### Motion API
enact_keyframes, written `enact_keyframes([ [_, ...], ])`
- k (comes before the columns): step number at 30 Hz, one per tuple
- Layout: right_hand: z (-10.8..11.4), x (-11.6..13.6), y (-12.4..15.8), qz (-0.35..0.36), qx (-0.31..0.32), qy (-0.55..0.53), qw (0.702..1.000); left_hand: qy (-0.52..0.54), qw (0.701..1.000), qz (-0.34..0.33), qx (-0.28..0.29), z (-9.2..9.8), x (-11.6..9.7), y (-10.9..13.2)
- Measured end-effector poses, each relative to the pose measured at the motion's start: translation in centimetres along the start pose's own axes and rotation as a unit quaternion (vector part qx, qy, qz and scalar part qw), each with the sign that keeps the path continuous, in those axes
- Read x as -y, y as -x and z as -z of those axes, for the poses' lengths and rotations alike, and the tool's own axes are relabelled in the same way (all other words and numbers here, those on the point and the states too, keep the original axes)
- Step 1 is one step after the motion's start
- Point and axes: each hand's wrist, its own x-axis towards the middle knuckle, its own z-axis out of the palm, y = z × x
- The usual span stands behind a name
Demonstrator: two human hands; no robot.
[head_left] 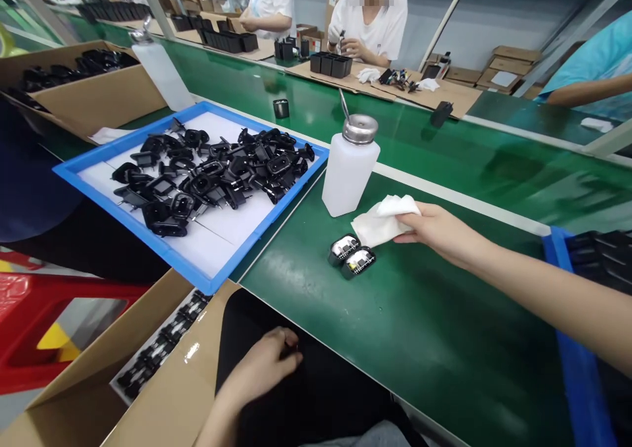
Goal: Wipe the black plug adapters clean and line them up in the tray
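Note:
My right hand (428, 231) pinches a white cloth (378, 222) over the green table (419, 322). Just below the cloth's left edge, two small black housings (360, 261) with electronic parts inside lie side by side. Behind them stands a white bottle (348, 170) with a metal top. My left hand (271, 361) rests over my dark-clothed lap, its fingers curled; whether anything is inside them is hidden. To the left, a blue-rimmed tray (212, 282) holds a pile of black plug parts (217, 170).
An open carton (99, 98) of black parts and another bottle (162, 72) are at the back left. A carton (162, 381) sits below the table. A blue crate (575, 355) is at right. People work across the green belt (444, 151).

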Motion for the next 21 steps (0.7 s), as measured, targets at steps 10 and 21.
enact_keyframes([
  [10, -4.5, 0.4, 0.7, 0.313, 0.046, 0.264, 0.911, -0.078, 0.926, -0.185, -0.319, -1.4, -12.4, -4.1],
  [21, -0.7, -1.8, -0.6, 0.206, 0.032, 0.307, 0.929, -0.001, 0.95, -0.16, -0.27, -0.3, -12.3, -4.6],
])
